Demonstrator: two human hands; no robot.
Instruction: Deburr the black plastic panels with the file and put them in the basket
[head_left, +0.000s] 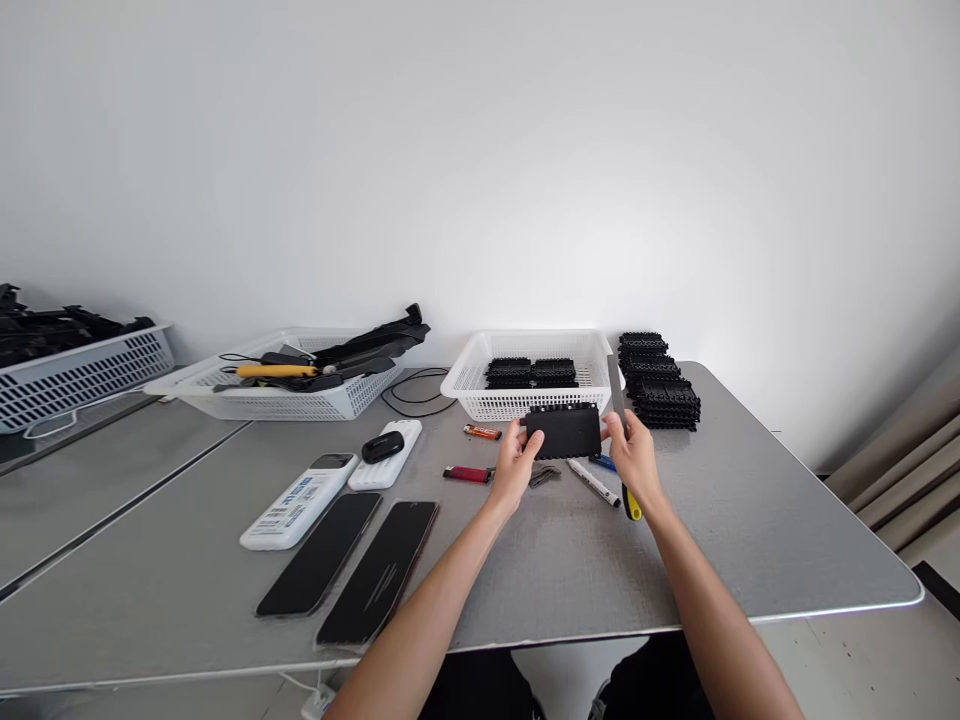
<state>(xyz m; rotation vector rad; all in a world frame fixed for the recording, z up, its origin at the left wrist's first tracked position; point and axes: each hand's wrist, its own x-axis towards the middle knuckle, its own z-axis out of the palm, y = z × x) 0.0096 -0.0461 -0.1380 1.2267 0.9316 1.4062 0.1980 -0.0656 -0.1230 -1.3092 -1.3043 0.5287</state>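
Observation:
My left hand (515, 465) grips the left end of a black rectangular plastic panel (566, 432), thumb on its flat face. The panel has small notches along its edges and is held up above the table. In my right hand (634, 452) is a flat file (616, 388), its grey blade pointing up and its yellow-and-black handle (632, 503) below the fist. The right fingers are close to the panel's right end; whether they touch it I cannot tell. Beneath the hands lie a white marker (593, 482), a blue object (602, 462) and small grey metal pieces (545, 476).
Behind the panel stands a white basket (517, 405) with black parts inside; stacked black parts (664, 395) are to its right. Leftward are two phones (321, 555), (381, 575), power banks (300, 502), a red object (468, 474), a lighter (482, 432) and another loaded basket (330, 405).

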